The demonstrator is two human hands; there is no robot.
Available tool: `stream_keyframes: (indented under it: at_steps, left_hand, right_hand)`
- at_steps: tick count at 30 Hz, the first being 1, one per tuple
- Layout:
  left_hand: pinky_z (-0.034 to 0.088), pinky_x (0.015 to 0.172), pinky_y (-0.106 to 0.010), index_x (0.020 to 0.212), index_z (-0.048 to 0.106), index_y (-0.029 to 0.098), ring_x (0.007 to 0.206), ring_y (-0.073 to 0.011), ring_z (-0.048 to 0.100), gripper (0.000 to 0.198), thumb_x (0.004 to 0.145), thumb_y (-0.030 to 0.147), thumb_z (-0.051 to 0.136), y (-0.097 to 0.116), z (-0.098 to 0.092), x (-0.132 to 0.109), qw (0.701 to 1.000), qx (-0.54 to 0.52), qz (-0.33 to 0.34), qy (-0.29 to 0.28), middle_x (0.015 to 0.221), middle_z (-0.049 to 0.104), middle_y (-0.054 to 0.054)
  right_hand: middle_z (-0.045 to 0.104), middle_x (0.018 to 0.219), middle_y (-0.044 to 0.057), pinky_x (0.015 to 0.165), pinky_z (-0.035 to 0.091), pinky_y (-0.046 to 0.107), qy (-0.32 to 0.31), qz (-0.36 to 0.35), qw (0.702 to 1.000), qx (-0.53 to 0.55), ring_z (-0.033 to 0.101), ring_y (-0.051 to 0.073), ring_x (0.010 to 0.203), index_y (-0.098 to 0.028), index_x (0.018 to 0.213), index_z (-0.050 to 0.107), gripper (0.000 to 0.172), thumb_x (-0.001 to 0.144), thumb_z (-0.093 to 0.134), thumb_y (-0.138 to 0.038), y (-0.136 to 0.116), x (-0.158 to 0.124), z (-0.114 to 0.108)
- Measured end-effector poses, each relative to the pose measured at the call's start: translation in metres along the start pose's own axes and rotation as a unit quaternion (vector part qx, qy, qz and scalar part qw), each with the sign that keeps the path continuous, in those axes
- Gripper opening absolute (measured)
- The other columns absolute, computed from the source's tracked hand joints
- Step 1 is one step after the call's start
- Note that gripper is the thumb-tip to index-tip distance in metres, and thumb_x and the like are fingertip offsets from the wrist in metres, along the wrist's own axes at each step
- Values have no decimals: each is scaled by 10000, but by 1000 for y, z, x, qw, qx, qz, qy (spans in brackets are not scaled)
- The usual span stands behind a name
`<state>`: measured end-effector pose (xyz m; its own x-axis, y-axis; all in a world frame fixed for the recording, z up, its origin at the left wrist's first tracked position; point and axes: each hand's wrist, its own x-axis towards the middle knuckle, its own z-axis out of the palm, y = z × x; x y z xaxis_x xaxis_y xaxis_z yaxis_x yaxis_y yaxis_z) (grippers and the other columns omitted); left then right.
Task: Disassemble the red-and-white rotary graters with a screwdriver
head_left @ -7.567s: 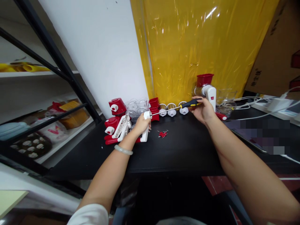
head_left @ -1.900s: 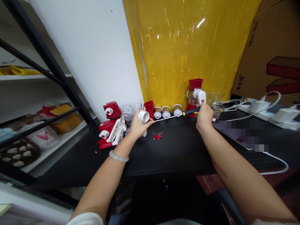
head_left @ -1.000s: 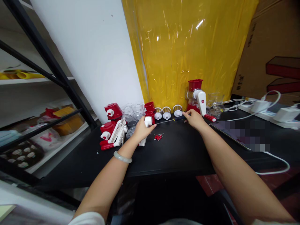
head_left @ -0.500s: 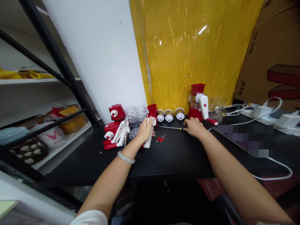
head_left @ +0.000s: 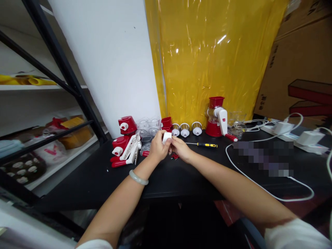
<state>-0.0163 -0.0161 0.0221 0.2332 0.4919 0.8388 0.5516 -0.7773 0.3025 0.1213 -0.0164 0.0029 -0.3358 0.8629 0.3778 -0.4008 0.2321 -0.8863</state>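
My left hand (head_left: 158,147) is closed around a white crank handle (head_left: 167,137), whose end shows above the fingers. A red grip (head_left: 145,153) sticks out to the left, below that hand. My right hand (head_left: 180,148) meets it from the right, fingertips pinched at the side of the white end; whatever they hold is hidden. Under the hands lie small red pieces (head_left: 175,156) on the black table (head_left: 166,183). A screwdriver (head_left: 207,145) with a black and yellow handle rests just beyond my right hand, its shaft pointing left.
White crank handles (head_left: 131,152) and red grinder parts (head_left: 127,125) are piled at left, near clear plastic cups (head_left: 153,124). Several metal drums (head_left: 184,130) stand at the back beside an assembled red grinder (head_left: 216,119). White cables (head_left: 249,185) and a power strip (head_left: 311,147) lie right.
My right hand has left the screwdriver and moved left to the crank handle. My left hand has turned the handle, so its white end faces up and its red grip points left.
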Motion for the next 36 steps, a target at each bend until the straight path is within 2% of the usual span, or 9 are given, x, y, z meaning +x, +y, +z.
stream_keyframes:
  at_steps: [3, 8, 16, 19, 24, 30, 33, 36]
  left_hand:
    - [505, 809, -372, 1088, 542, 188, 900, -238, 649, 442, 971, 590, 400, 0, 4, 0, 1000, 9, 12, 2, 984, 663, -99]
    - [506, 793, -368, 1076, 543, 188, 894, -233, 643, 480, 971, 628, 383, 3, 10, 1, 999, -14, 20, 37, 970, 660, -96]
    - [498, 755, -347, 1079, 540, 196, 847, -213, 634, 568, 957, 709, 331, 9, 10, 4, 997, -33, 9, 67, 958, 662, -87]
    - [493, 732, -345, 1080, 542, 187, 825, -210, 630, 606, 946, 733, 318, 10, 10, 5, 997, -32, 24, 70, 944, 664, -85]
    - [489, 700, -335, 1068, 552, 175, 790, -201, 625, 570, 960, 696, 347, 10, 9, 5, 995, -47, 44, 78, 918, 665, -84]
    - [512, 732, -345, 1071, 548, 179, 805, -200, 629, 575, 967, 699, 327, 18, 9, 6, 994, -67, 37, 81, 929, 667, -88]
    - [529, 718, -339, 1057, 545, 182, 764, -188, 623, 604, 948, 736, 328, 17, 7, 8, 992, -86, 8, 95, 889, 645, -74]
    - [527, 597, -295, 1097, 515, 197, 629, -149, 577, 651, 919, 789, 311, 2, -2, 12, 976, -125, -100, 145, 796, 573, -22]
  right_hand:
    - [445, 542, -77, 507, 375, 261, 44, -28, 998, -21, 406, 97, 482, -237, 751, 486, 527, 736, 670, -731, 5, -4, 2]
    - [365, 529, -90, 499, 337, 252, 60, -45, 997, -5, 333, 88, 479, -244, 713, 435, 532, 750, 653, -728, -1, -11, 8]
    - [346, 548, -85, 493, 320, 251, 61, -63, 996, 0, 313, 87, 494, -241, 708, 430, 550, 738, 660, -740, -10, -16, 11]
    - [339, 553, -87, 496, 331, 248, 68, -70, 995, -3, 314, 84, 497, -238, 716, 440, 553, 736, 660, -745, -11, -18, 12]
    - [327, 555, -88, 503, 344, 249, 72, -72, 995, -6, 309, 85, 498, -238, 719, 445, 557, 733, 653, -755, -14, -21, 13]
    - [303, 562, -89, 486, 332, 247, 90, -86, 992, -4, 307, 85, 494, -240, 733, 463, 522, 751, 653, -726, -12, -24, 20]
    - [309, 574, -90, 487, 347, 239, 107, -88, 990, 13, 310, 78, 490, -239, 741, 463, 503, 753, 671, -697, -15, -24, 20]
    - [311, 580, -96, 504, 390, 227, 177, -120, 975, 57, 305, 72, 484, -243, 739, 432, 441, 780, 688, -599, -30, -22, 5]
